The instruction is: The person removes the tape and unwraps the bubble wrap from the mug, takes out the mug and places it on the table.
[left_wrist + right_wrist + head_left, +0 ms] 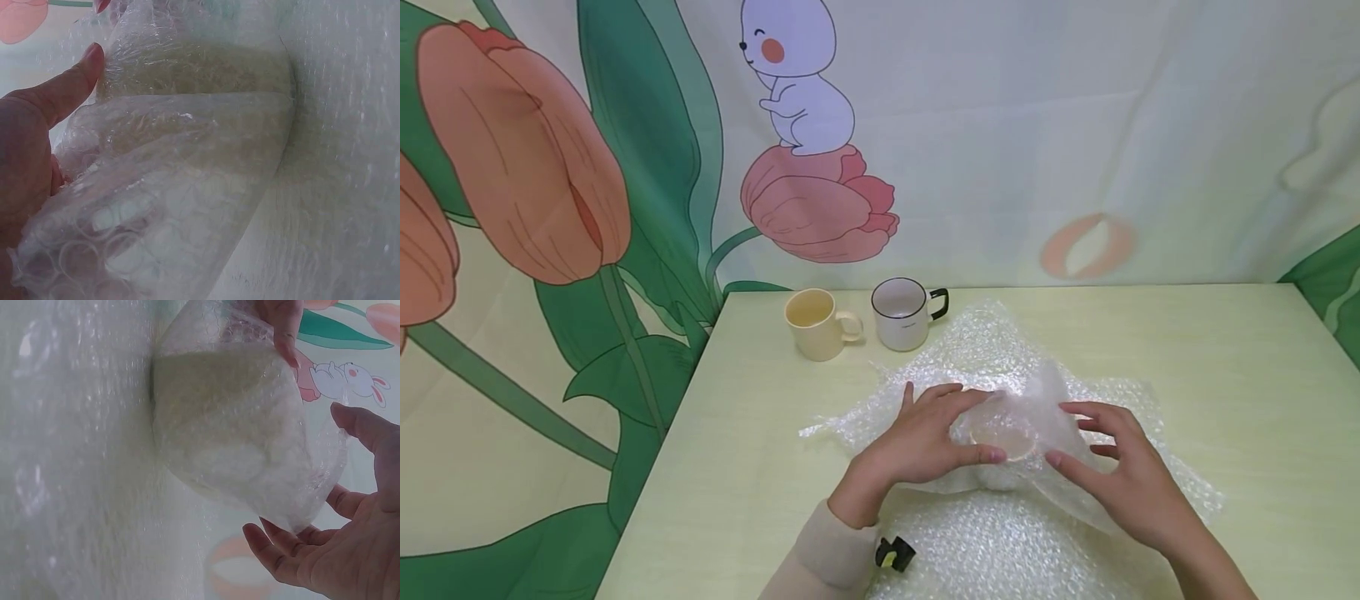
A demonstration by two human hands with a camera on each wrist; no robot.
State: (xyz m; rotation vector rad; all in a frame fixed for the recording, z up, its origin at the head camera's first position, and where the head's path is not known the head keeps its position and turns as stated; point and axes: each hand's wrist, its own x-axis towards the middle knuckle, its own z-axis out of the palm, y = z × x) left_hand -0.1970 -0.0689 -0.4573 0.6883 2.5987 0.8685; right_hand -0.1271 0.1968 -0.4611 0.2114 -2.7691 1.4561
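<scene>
A pale round-rimmed mug [1002, 439] stands loosely covered by bubble wrap [996, 533], its outline blurred through the plastic. My left hand [925, 437] holds the wrapped mug from the left, thumb near the rim and fingers over the far side. In the right wrist view, the covered mug [212, 412] shows as a pale body with a whitish patch on its near side. My right hand [1123, 471] is spread on the right of the bundle, fingertips at a raised fold of the wrap and nothing gripped. The left wrist view shows the layered wrap [156, 187] beside the left thumb.
A yellow mug [815, 333] and a white mug [901, 323] with a black rim and handle stand at the back of the table [730, 467]. Bubble wrap spreads under and around the bundle. Behind hangs a printed cloth [1000, 150] with tulips and a rabbit.
</scene>
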